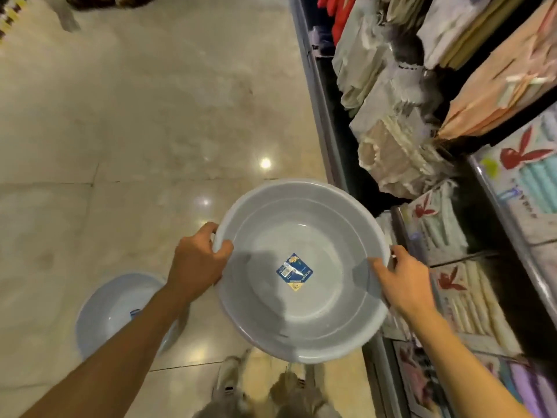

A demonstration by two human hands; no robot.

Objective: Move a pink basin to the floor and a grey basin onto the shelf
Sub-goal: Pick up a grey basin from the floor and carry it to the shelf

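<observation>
A person holds a grey basin out in front of the body with both hands, above a glossy tiled floor and just beside a shop shelf that runs along the right. The left hand grasps the basin's left rim, thumb hooked over the inside edge and fingers curled beneath. The right hand grasps the right rim in the same way, thumb lying inside the bowl and fingers wrapped around the outer lip. The basin is held mouth upward, tilted slightly, with its right edge reaching over the front of the shelf. A blue and yellow label sits stuck to the middle of its bottom.

On the floor at lower left, partly hidden behind the left forearm, lies a second basin; it looks pale bluish in this light, so its true colour is hard to tell, and a scrap of blue label shows inside it. It is well apart from the held basin.

The shelf holds folded textiles: grey and cream bundles higher up, peach cloth at the far right, and packaged towels printed with red rabbit-head logos nearer the person. The person's shoes show at the bottom edge, standing on the tiles below the basin.
</observation>
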